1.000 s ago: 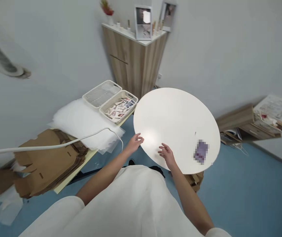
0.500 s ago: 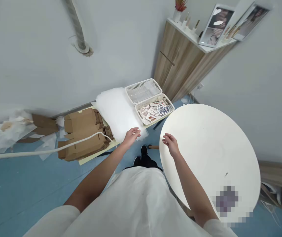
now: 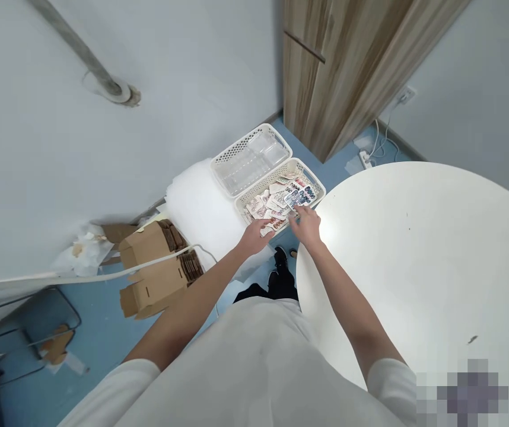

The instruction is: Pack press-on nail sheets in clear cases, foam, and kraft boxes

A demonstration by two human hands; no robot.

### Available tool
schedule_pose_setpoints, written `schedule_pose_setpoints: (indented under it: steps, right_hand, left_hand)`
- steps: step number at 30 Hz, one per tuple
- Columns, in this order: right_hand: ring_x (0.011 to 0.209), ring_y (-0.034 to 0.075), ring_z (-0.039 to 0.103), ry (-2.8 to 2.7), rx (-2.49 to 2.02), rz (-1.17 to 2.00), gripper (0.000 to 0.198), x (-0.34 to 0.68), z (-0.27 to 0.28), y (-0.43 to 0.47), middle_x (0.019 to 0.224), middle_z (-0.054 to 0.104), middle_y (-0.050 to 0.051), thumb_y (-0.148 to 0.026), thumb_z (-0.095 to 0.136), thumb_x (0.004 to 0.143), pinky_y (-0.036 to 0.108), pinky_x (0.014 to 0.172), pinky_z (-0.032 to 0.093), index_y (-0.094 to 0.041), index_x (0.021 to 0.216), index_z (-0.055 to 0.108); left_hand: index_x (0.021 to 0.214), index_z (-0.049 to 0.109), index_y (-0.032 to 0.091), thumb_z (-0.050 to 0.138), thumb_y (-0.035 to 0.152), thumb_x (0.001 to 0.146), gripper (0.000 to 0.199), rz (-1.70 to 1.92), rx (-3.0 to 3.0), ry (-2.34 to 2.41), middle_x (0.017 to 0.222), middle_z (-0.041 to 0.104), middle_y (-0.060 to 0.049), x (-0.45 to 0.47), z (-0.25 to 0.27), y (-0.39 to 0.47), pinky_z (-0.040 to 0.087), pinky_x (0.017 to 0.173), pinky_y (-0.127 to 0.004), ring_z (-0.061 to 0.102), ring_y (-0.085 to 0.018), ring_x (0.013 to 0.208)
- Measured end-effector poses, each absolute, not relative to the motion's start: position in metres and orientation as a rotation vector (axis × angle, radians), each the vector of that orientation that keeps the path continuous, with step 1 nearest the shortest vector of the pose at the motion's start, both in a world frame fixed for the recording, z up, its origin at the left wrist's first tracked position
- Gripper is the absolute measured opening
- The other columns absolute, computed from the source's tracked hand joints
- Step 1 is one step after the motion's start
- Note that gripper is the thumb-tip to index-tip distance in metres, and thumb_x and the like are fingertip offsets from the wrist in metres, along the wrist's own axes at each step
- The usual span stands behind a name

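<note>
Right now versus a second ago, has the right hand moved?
Yes: the right hand has moved toward the card-filled basket, from over the round table to the basket's near rim.

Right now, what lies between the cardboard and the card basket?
The head view shows white sheets between basket and cardboard, plus a white cable crossing there.

Both hands [image 3: 254,238] [image 3: 308,228] (bare) at basket [image 3: 312,173]

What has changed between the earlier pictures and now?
The left hand and right hand have moved forward from near the round white table to the near side of the white basket of printed cards; any grip is unclear. The view has turned. The flattened cardboard boxes stayed stacked.
</note>
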State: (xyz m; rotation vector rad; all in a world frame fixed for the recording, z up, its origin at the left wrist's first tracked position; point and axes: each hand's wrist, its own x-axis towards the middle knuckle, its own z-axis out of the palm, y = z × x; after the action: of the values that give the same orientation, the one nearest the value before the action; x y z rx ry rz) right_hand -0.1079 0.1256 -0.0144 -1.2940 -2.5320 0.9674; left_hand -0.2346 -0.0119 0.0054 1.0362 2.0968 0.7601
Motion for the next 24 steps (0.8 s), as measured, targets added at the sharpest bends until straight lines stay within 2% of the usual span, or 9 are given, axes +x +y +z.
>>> schedule_pose_setpoints:
  steps: [2,4,6,9,14,18,24]
  right_hand:
    - [0.114,0.031,0.042,-2.672,-1.297,0.822,0.044,-0.118,-0.018,0.13,0.123,0.053,0.014,-0.034,0.045,0.083,0.049,0.098,0.022,-0.019,0.124,0.05]
    - [0.113,0.031,0.042,-2.751,-1.306,0.718,0.046,-0.125,-0.022,0.132,0.122,0.053,0.016,-0.032,0.044,0.084,0.053,0.099,0.015,-0.017,0.128,0.045]
    - [0.111,0.031,0.043,-2.784,-1.339,0.648,0.046,-0.13,-0.024,0.132,0.12,0.054,0.017,-0.028,0.042,0.084,0.054,0.099,0.01,-0.016,0.128,0.043]
    - [0.115,0.031,0.04,-2.773,-1.405,0.567,0.042,-0.134,-0.026,0.133,0.126,0.05,0.017,-0.023,0.041,0.084,0.054,0.1,0.007,-0.017,0.125,0.046]
    - [0.126,0.032,0.028,-2.758,-1.526,0.584,0.039,-0.139,-0.028,0.139,0.14,0.035,0.017,-0.027,0.043,0.083,0.057,0.099,0.006,-0.018,0.121,0.049]
    - [0.122,0.031,0.035,-2.779,-1.61,0.645,0.043,-0.144,-0.029,0.137,0.143,0.03,0.017,-0.03,0.041,0.084,0.058,0.099,0.008,-0.02,0.125,0.045]
    - [0.123,0.031,0.035,-2.808,-1.698,0.705,0.055,-0.149,-0.02,0.128,0.142,0.027,0.016,-0.03,0.045,0.08,0.055,0.1,0.012,-0.025,0.134,0.036]
  left_hand:
    - [0.112,0.056,0.016,0.056,0.031,0.078,0.037,0.72,1.173,2.1,0.106,0.06,-0.01,-0.237,0.0,0.01,0.043,0.092,-0.036,0.054,-0.022,0.104]
    - [0.115,0.054,0.014,0.054,0.026,0.078,0.038,0.701,1.234,2.105,0.111,0.058,-0.011,-0.24,-0.008,0.029,0.04,0.096,-0.037,0.052,-0.023,0.108]
    - [0.12,0.051,0.014,0.051,0.018,0.077,0.044,0.666,1.218,2.088,0.118,0.055,-0.011,-0.242,-0.017,0.046,0.039,0.098,-0.037,0.05,-0.023,0.111]
    - [0.129,0.043,0.014,0.049,0.014,0.074,0.056,0.632,1.141,2.021,0.12,0.053,-0.012,-0.244,-0.032,0.062,0.04,0.096,-0.037,0.053,-0.022,0.105]
    - [0.14,0.026,0.016,0.047,0.014,0.075,0.068,0.68,1.093,1.952,0.13,0.043,-0.013,-0.242,-0.048,0.072,0.037,0.099,-0.037,0.048,-0.023,0.115]
    - [0.137,0.032,0.012,0.047,0.017,0.077,0.062,0.655,1.109,1.913,0.132,0.038,-0.015,-0.243,-0.052,0.075,0.033,0.103,-0.037,0.04,-0.026,0.124]
    - [0.136,0.034,0.014,0.047,0.016,0.075,0.062,0.677,0.985,1.916,0.135,0.037,-0.015,-0.247,-0.052,0.077,0.035,0.1,-0.033,0.044,-0.024,0.121]
